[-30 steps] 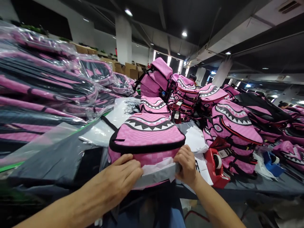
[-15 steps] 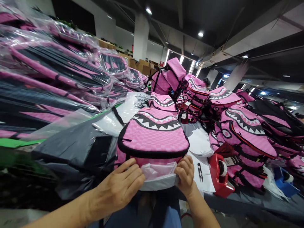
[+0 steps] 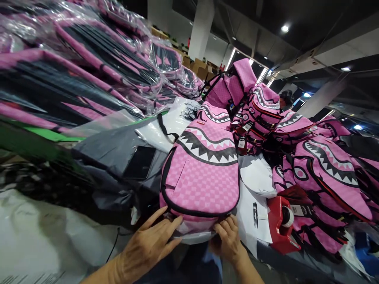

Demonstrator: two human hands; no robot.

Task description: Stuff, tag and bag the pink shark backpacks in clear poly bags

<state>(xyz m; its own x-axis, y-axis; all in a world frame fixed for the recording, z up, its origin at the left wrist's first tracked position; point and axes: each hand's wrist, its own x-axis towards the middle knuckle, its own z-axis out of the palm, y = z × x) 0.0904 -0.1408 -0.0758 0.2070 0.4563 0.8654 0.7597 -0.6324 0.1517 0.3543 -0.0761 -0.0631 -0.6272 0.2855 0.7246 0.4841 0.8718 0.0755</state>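
Observation:
A pink checked backpack (image 3: 204, 177) with black piping and a shark-teeth print lies front side up before me, its bottom end toward my body. Translucent plastic, seemingly a plastic bag (image 3: 194, 236), wraps round that bottom end. At the lower left corner, my left hand (image 3: 154, 238) has its fingers partly spread over the backpack's edge, with the plastic between them and the thumb. The fingers of my right hand (image 3: 229, 236) are curled on the plastic at the lower right corner. Part of the plastic under the backpack is hidden.
Plastic-wrapped pink and black backpacks (image 3: 109, 55) are piled at left. More pink backpacks (image 3: 328, 169) stand at right and behind. A phone (image 3: 139, 162) lies on grey sheeting. Right of the backpack are white papers (image 3: 257, 175), thread snips (image 3: 255, 215) and a red tape dispenser (image 3: 282, 228).
The view has swung left and down, so more of the backpack's front shows. It now lies flatter, with its bottom end lower. My left fingers have spread apart; both hands stay at the bottom corners.

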